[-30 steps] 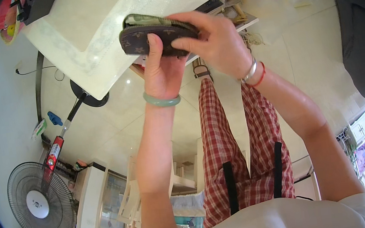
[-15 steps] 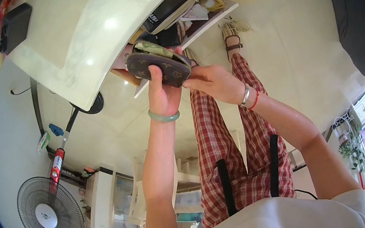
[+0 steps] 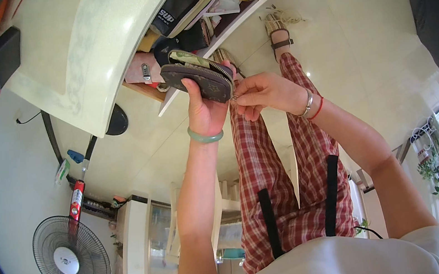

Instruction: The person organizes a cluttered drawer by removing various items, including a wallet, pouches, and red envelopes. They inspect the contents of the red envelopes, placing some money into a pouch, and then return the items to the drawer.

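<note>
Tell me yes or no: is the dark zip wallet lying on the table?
No, the left hand holds the wallet up off the white table, the right hand at its zip.

Black pouch (image 3: 183,2) with white printed label on shelf under desk (image 3: 78,50), top centre. Red-labelled spray can (image 3: 76,202) on floor, beside fan.

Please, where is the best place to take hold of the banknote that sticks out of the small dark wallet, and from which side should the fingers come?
Probably the free folded edge of the banknote, above the wallet's open zipper mouth. The left hand wraps the wallet from below and the right hand pinches the zipper end on the right, so a thumb-and-finger pinch from the top looks clearest, pulling along the note, away from the wallet.
</note>
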Demonstrator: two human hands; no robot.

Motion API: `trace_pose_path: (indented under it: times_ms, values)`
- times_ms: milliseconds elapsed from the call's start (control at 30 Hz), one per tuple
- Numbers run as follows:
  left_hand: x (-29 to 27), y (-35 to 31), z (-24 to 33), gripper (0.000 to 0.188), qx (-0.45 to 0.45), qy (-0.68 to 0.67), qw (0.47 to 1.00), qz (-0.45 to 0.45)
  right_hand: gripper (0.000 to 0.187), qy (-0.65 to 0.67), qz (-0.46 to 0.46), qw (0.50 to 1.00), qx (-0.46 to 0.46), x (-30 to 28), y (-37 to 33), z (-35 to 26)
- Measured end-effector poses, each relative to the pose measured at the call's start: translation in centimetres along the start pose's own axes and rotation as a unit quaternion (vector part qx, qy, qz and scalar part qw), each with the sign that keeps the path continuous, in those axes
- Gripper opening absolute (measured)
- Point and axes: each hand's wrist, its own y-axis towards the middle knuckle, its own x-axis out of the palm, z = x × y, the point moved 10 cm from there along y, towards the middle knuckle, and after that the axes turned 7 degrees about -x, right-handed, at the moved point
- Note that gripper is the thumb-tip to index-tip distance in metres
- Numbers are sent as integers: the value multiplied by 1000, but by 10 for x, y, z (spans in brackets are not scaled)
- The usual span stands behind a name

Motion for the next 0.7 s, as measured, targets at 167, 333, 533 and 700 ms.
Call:
trace_pose_path:
  times_ms: [167,333,533,700]
  values:
    - [2,4,3,60,-1,40,999,-9,22,125,-23,992,15,-2,-3,3]
    - [-26,-6,8,51,48,151,984,79,21,224,15,975,-2,-6,-11,-19]
    - [-28,-8,7,38,-44,390,918,51,22,103,29,994,1,-18,-7,-27]
    - [-36,-4,19,38,-58,496,863,71,26,10,24,999,-39,-43,35,-35]
